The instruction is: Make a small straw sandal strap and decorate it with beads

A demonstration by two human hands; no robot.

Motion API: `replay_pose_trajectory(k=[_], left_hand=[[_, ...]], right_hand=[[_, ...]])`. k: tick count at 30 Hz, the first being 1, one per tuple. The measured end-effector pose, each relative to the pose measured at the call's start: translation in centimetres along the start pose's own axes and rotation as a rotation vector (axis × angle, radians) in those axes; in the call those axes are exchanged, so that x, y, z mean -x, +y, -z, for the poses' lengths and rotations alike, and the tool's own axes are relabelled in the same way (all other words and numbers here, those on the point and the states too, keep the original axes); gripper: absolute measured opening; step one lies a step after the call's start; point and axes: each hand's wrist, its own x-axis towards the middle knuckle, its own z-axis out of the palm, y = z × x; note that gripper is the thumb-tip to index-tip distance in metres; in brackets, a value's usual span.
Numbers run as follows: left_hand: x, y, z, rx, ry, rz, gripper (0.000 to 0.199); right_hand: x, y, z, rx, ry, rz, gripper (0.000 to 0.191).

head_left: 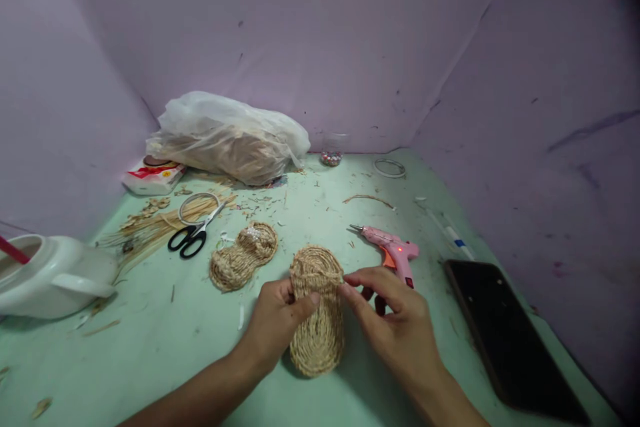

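Observation:
A small woven straw slipper (320, 340) stands tilted up in front of me, made of coiled braid with a band across its upper part. My left hand (280, 320) is closed round its left edge, the thumb lying on the face. At the right edge, near the end of the band, the thumb and forefinger of my right hand (387, 310) pinch together; how much they grip there is partly hidden. To the left lies a second straw slipper (243, 257) with white beads on its strap. A pink glue gun (393, 247) with a lit red light rests just beyond my right hand.
Black-handled scissors (193, 238) lie by straw strands (155, 230) and a white ring (385, 168) sits farther back. Behind are a plastic bag (230, 137) and a bead jar (331, 157). A white watering can (55, 277) stands left, a dark phone (510, 333) right. Purple walls enclose the green table.

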Motion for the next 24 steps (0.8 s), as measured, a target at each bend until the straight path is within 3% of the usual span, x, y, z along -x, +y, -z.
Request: replay_pose_trajectory(k=[7,19,24], left_hand=[[0.1,0.3,-0.5,-0.026,0.007,0.016,0.03],[0.2,0.8,-0.6,-0.158,-0.013,-0.008,0.026],[0.1,0.7,-0.4,-0.24,-0.024,-0.003,0.025]], right_hand=[[0.5,-0.3,-1.3,0.029,-0.019,0.026,0.005],[0.4,-0.5,-0.9,-0.01,-0.016,-0.022,0.006],[0.3,-0.5,-0.7,0.025,-0.02,0.07,0.012]])
